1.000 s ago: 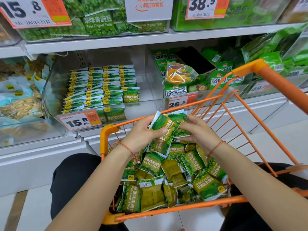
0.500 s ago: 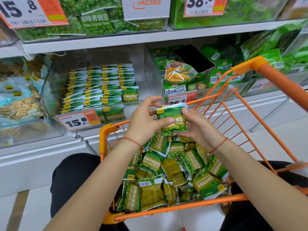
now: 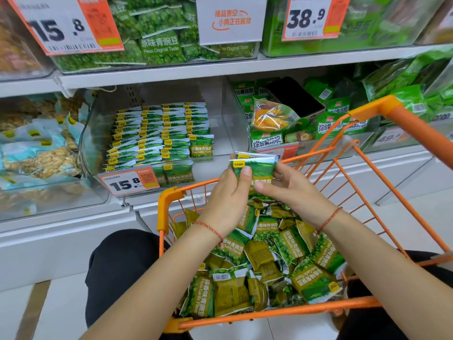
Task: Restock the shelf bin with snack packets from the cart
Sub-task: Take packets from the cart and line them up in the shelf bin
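Note:
A small stack of green garlic pea packets (image 3: 257, 166) is held upright above the far end of the orange cart (image 3: 282, 311). My left hand (image 3: 229, 197) grips the stack from the left, thumb across its front. My right hand (image 3: 289, 190) pinches it from the right. Many loose packets (image 3: 264, 261) lie heaped in the cart below. The clear shelf bin (image 3: 220, 111) ahead holds neat rows of the same packets (image 3: 159, 133) on its left side; its right side is bare.
A 15.8 price tag (image 3: 130, 182) hangs on the bin's front. A neighbouring bin on the right holds green bags (image 3: 267, 141) and a dark phone (image 3: 296, 96). Bags of nuts (image 3: 36, 158) fill the left bin. A shelf (image 3: 171, 72) runs above.
Both hands have lifted the gathered packets up from the cart pile and squared them into an upright stack, closer to the shelf bin.

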Motion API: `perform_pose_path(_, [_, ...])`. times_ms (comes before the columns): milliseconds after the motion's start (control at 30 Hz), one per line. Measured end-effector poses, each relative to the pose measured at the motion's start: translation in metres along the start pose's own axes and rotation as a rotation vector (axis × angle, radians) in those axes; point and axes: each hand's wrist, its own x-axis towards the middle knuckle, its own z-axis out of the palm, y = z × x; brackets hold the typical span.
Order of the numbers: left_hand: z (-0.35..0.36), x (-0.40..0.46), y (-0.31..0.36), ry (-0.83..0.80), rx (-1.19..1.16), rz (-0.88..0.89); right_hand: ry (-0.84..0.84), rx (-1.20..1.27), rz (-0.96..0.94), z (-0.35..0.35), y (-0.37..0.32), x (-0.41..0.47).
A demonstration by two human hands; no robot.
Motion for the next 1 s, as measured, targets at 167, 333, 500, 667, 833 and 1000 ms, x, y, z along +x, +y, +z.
perform_pose_path(167, [-0.025, 0.008, -0.006, 0.044, -0.044, -0.002, -0.022, -0.075, -0.002, 0.016, -0.02, 0.027])
perform_pose_path(333, [-0.071, 0.024, -0.021, 0.151, -0.096, 0.028, 0.09, -0.128, 0.027, 0.039, -0.036, 0.08])
perform_pose_path(500, [-0.119, 0.056, -0.058, 0.422, 0.2, 0.055, 0.114, -0.259, 0.154, 0.052, -0.041, 0.146])
perform_pose_path(667, [-0.142, 0.078, -0.081, 0.511, 0.396, 0.077, 0.034, -0.403, 0.492, 0.058, -0.018, 0.191])
perform_pose_path(833, [-0.148, 0.089, -0.087, 0.517, 0.45, 0.084, -0.169, -0.404, 0.656, 0.057, 0.004, 0.217])
perform_pose_path(1000, [-0.143, 0.091, -0.091, 0.492, 0.471, 0.09, -0.155, -0.508, 0.663, 0.066, 0.01, 0.223])
